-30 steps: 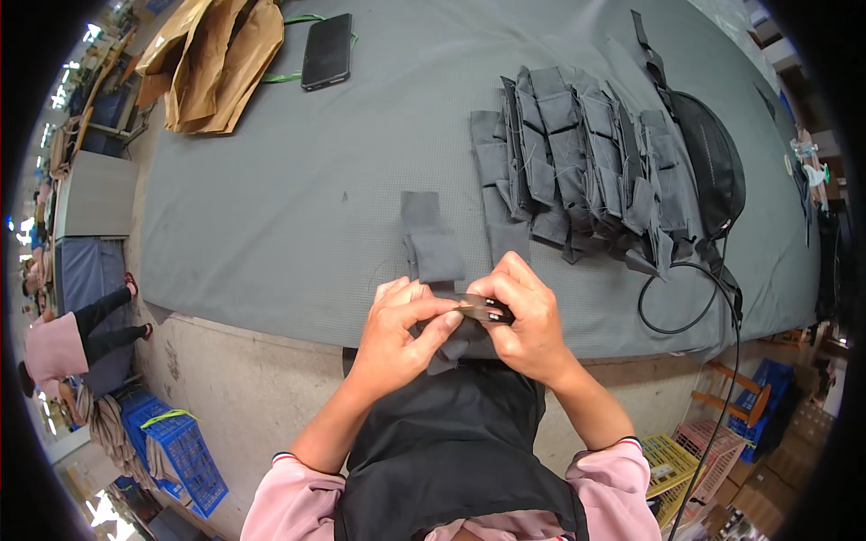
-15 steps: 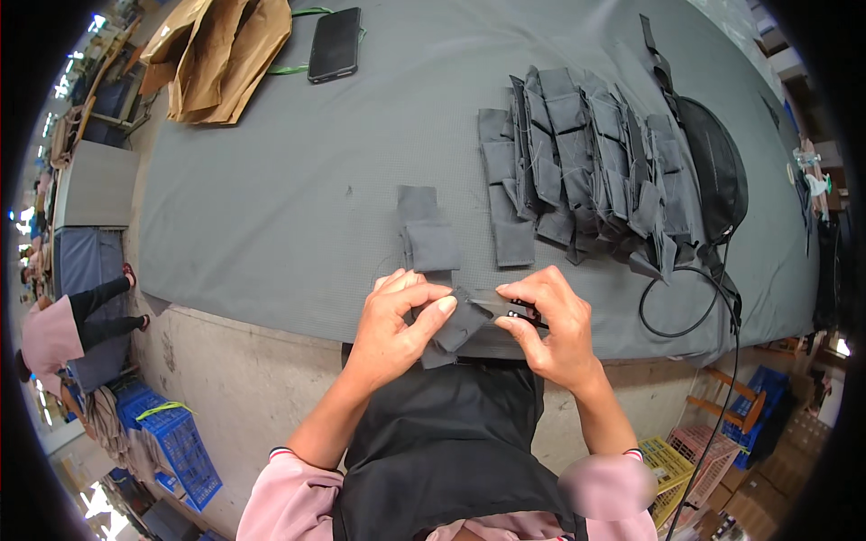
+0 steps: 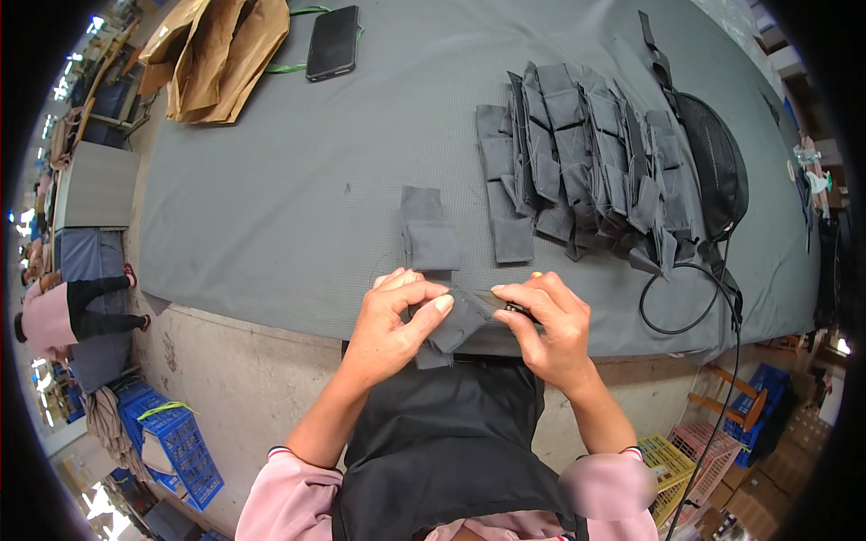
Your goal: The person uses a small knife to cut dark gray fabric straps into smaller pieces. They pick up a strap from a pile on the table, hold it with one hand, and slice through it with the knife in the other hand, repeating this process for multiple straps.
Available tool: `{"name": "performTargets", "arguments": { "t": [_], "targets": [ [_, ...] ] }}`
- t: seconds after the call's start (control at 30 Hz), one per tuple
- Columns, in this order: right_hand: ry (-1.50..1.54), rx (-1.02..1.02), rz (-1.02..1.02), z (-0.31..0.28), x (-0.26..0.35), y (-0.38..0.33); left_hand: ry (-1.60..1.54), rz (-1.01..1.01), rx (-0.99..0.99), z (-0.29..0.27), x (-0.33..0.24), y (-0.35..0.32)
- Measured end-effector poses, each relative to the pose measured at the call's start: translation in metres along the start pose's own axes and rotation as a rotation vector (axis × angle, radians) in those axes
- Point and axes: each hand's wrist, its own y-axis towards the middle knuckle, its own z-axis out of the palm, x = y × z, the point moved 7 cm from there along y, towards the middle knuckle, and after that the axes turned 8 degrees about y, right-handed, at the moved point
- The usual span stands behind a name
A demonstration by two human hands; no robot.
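My left hand (image 3: 397, 316) pinches a dark grey fabric strip (image 3: 465, 326) between thumb and fingers, at the near edge of the table. The strip is sewn in folded sections; one part (image 3: 431, 243) lies flat on the table beyond my hand and its lower end hangs near my apron. In my right hand (image 3: 550, 320) is a small pair of thread snips (image 3: 517, 309), mostly covered by my fingers. Their blades point left at the strip's stitched edge. Whether they touch a thread is too small to tell.
A pile of similar grey fabric strips (image 3: 577, 144) lies at the right of the cloth-covered table (image 3: 271, 207). Beside it are a black bag (image 3: 713, 162) and a looped black cable (image 3: 645, 311). A phone (image 3: 332, 43) and a brown paper bag (image 3: 216, 63) lie far left. Another person (image 3: 54, 316) stands left.
My right fingers have closed in on the snips, whose blades and handles show less now. The strip has shifted slightly in my left hand. The person at the left has moved a little.
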Motion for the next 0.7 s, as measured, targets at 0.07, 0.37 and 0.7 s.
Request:
{"name": "performTargets", "arguments": {
  "t": [0.07, 0.37, 0.7],
  "targets": [
    [0.043, -0.015, 0.039, -0.001, -0.002, -0.001, 0.008, -0.002, 0.003, 0.0, -0.001, 0.001],
    [-0.014, 0.101, -0.031, 0.003, -0.001, 0.003, 0.053, 0.034, 0.019, -0.001, -0.003, 0.002],
    [0.273, -0.028, 0.254, 0.009, -0.019, -0.01, -0.192, -0.127, -0.114, -0.002, 0.013, 0.006]
  ]
}}
